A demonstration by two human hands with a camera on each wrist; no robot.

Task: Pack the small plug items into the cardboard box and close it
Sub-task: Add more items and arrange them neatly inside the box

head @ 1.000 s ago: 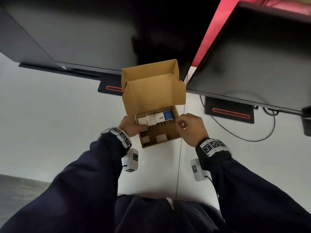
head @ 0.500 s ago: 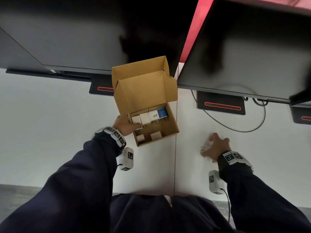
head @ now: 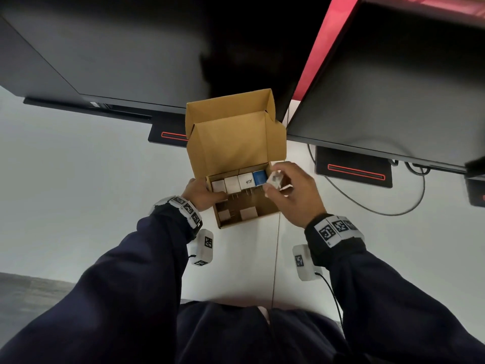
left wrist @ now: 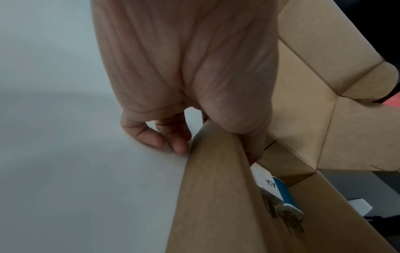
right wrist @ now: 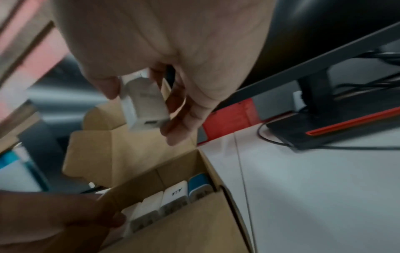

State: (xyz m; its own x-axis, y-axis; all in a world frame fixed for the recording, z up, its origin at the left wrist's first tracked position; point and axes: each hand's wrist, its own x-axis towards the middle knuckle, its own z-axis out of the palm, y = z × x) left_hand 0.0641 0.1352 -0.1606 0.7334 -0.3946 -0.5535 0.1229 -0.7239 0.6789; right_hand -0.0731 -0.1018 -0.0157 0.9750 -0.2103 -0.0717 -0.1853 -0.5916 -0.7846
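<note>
The right hand [head: 294, 191] pinches a white plug [right wrist: 143, 104] above the open cardboard box [head: 236, 143]. The left hand [head: 200, 193] grips the box's left wall.

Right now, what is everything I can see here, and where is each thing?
box: 1, brown cardboard, lid up, mid desk.
plugs in box: 6; back row three white and one blue, front two white.
held plug: 1, white, above the box's right side.
desk: 1, white.
monitors: 2, black, behind the box.
cable: 1, black, on the desk at right.
left hand: grips the box's left wall.
right hand: pinches the held plug.
</note>
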